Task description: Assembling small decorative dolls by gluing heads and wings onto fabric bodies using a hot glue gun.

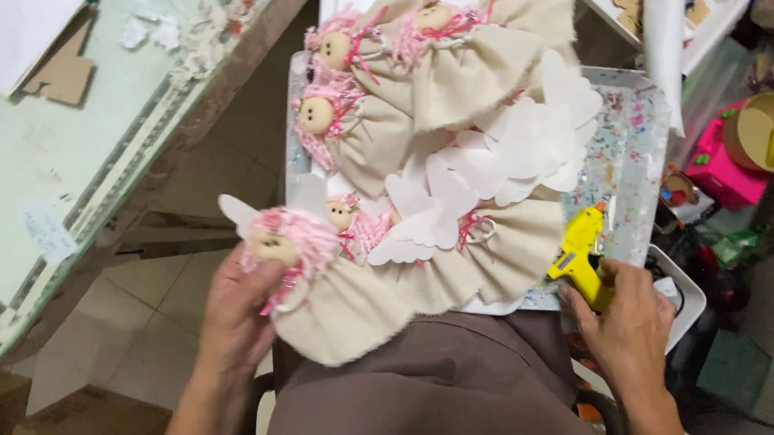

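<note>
My left hand (235, 315) grips an angel doll (316, 286) with a wooden bead head, pink yarn hair, white wings and a beige cloth dress, held over my lap. My right hand (626, 320) is closed on a yellow glue gun (578, 254) at the right edge of a paint-speckled tray (628, 159). On the tray lie several more such dolls (373, 105) and a heap of white paper wings (506, 156).
A pale green table (63, 162) with paper scraps and cardboard stands at the left. White trays (717, 12), a pink box (720, 172) and a round cardboard tub (753, 132) crowd the right. Tiled floor (148, 315) shows below the table.
</note>
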